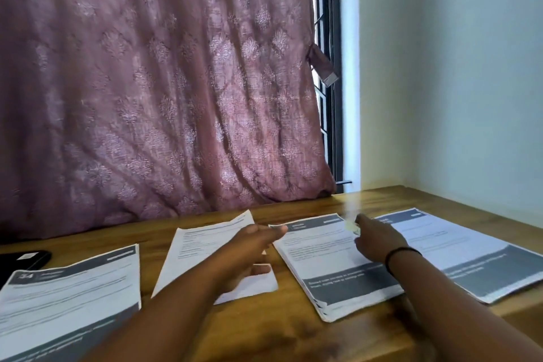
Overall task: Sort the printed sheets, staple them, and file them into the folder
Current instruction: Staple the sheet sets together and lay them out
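Several sets of printed sheets lie on the wooden table [293, 341]. A thick stack with dark bands [329, 267] sits in the middle, a loose text sheet [197, 247] lies left of it, another banded set [70, 297] is at the near left, and one more [458, 247] is at the right. My left hand [252, 247] hovers over the loose sheet with fingers stretched out and thumb apart. My right hand [379, 239] reaches over the middle stack's far right corner. A small pale blurred thing [351, 226] shows at its fingertips, and its fingers are hidden.
A dark flat object with a small label [23, 258] lies at the table's left edge. A mauve patterned curtain [161, 82] hangs right behind the table, with a window frame [332, 67] beside it. A pale wall [455, 67] bounds the right side.
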`<state>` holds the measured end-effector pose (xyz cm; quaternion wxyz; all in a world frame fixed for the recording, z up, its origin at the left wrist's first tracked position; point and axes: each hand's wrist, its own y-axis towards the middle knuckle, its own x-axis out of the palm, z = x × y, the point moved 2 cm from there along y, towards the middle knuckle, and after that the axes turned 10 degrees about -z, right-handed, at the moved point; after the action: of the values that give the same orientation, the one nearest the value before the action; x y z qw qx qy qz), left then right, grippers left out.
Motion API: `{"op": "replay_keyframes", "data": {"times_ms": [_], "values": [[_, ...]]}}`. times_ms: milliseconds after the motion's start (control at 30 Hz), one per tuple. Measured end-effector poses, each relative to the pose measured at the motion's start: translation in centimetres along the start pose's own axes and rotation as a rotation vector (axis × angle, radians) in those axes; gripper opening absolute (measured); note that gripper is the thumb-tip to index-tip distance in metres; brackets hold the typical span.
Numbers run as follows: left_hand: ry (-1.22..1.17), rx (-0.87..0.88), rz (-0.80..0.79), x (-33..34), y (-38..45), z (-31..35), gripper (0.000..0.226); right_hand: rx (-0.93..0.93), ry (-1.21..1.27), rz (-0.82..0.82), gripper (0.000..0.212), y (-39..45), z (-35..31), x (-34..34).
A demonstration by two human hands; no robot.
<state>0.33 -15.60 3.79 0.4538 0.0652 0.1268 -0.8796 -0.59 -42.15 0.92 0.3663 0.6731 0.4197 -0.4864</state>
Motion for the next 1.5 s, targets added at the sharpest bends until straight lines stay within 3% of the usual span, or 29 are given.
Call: {"op": "replay_keyframes", "data": {"times_ms": [167,400,533,600,767,900,1000,1100,1200,1333,1500], "values": [[-0.202,-0.149,0.03,4.9,3.3,1.3,0.026,-0.007,-0.11,0.037,0.036,-0.2,0.9,2.0],[-0.374,-0.145,0.164,6.5,6.4,1.5,0.022,-0.007,-0.116,0.055,0.036,-0.1,1.2,2.7],[-0.338,-0.206,0.129,7.0,7.8,1.0,0.01,-0.005,-0.102,0.035,0.04,-0.3,1.5,2.5],[-0.276,-0.174,0.133,6.9,8.2,0.8,0.019,0.024,-0.067,0.036,0.042,-0.4,1.7,2.4],[-0.273,0.02,0.103,5.2,7.3,2.1,0.021,0.097,0.378,0.157,0.032,-0.1,2.2,0.4],[-0.317,0.225,0.122,3.2,5.6,4.1,0.027,-0.065,0.973,0.199,0.021,-0.3,1.7,-1.8],[-0.383,0.413,0.148,2.4,3.7,6.1,0.025,-0.192,1.23,0.4,0.025,-2.4,-0.3,-4.2],[-0.445,0.543,0.191,2.5,2.1,7.4,0.019,-0.329,1.248,0.623,0.036,-5.1,-2.7,-5.8],[-0.399,0.581,0.273,3.0,1.5,6.9,0.022,-0.423,1.188,0.695,0.039,-6.8,-4.1,-5.3],[-0.313,0.552,0.252,3.5,1.8,5.0,0.024,-0.365,1.055,0.6,0.025,-7.5,-3.9,-3.0],[-0.225,0.554,0.182,3.3,2.3,3.4,0.022,-0.235,0.936,0.388,0.031,-6.6,-2.0,0.6]]}}
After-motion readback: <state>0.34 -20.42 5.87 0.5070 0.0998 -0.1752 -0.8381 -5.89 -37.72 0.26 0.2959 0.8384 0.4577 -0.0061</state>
